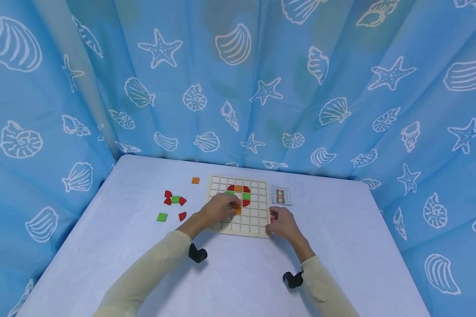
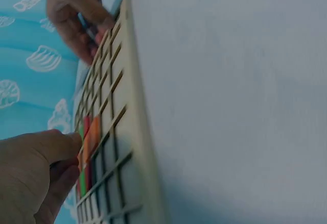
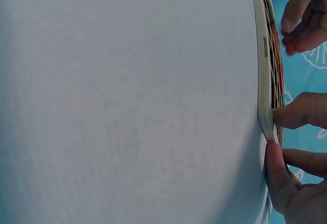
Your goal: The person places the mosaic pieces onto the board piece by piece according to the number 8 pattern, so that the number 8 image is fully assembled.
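Observation:
A square grid board [image 1: 258,218] lies on the table, with red, green and orange tiles set in its upper middle cells. Over these tiles reaches the left hand [image 1: 221,207]; its fingertips touch the board beside an orange tile [image 1: 236,210] and hide some cells. In the left wrist view, the left thumb [image 2: 66,145] is close against the coloured tiles; whether a tile is pinched there is hidden. At the board's near right corner, the right hand [image 1: 282,222] holds the edge. The right wrist view shows its thumb [image 3: 301,110] and a finger [image 3: 276,165] on that corner.
Left of the board lie loose tiles: an orange square [image 1: 195,180], a green square [image 1: 162,217], a red quarter-round [image 1: 182,216] and a group around another green square [image 1: 175,199]. A small pattern card [image 1: 281,195] is right of the board. A blue curtain [image 1: 238,88] hangs behind.

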Motion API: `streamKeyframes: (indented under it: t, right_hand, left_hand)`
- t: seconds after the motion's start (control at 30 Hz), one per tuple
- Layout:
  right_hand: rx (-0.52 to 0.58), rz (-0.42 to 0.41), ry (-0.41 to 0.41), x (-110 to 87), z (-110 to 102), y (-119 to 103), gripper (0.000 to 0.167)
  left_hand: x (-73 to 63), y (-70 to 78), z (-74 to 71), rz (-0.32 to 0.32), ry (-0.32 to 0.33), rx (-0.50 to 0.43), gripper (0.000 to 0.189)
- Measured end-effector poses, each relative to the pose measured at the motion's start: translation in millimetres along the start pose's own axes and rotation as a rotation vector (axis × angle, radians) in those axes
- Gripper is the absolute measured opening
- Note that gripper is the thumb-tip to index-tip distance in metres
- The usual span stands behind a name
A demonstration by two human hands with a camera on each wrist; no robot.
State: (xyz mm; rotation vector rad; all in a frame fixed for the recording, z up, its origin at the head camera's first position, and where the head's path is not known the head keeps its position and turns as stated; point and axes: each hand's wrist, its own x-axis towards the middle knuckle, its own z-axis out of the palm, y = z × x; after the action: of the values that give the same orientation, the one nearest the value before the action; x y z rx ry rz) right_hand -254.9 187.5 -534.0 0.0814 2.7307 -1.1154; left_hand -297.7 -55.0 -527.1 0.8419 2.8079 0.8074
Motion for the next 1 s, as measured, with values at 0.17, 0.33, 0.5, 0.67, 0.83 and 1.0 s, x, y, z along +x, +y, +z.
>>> streamKeyframes:
  t: [0.17,0.33,0.5,0.67,0.83,1.0]
  right_hand:
    - [-0.017,0.013,0.003,-0.4,2,1,0.069]
    - [-0.027,-0.008,0.009,-2.1,3,2,0.067]
    - [-0.044,-0.019,0.014,-2.6,1,1,0.067]
    - [-0.052,-0.015,0.011,-2.5,0,2,0.067]
    - [-0.047,-0.022,0.013,-1.1,0,3,0.066]
    - [-0.037,-0.029,0.009,0.2,2,2,0.066]
  left_hand:
    - [-9.9,-17.0,-23.2,-0.036,0.005,0.032,0.028]
    - [-28.8,-49.2,-50.0,-0.127,-0.006,0.100,0.028]
    - [-51.3,-83.0,-73.6,-0.242,-0.022,0.166,0.031]
    - [-71.8,-107.8,-93.7,-0.318,-0.038,0.202,0.039]
    - [-84.8,-125.3,-103.3,-0.312,-0.070,0.174,0.040]
    - [-91.4,-133.1,-106.6,-0.297,-0.059,0.153,0.041]
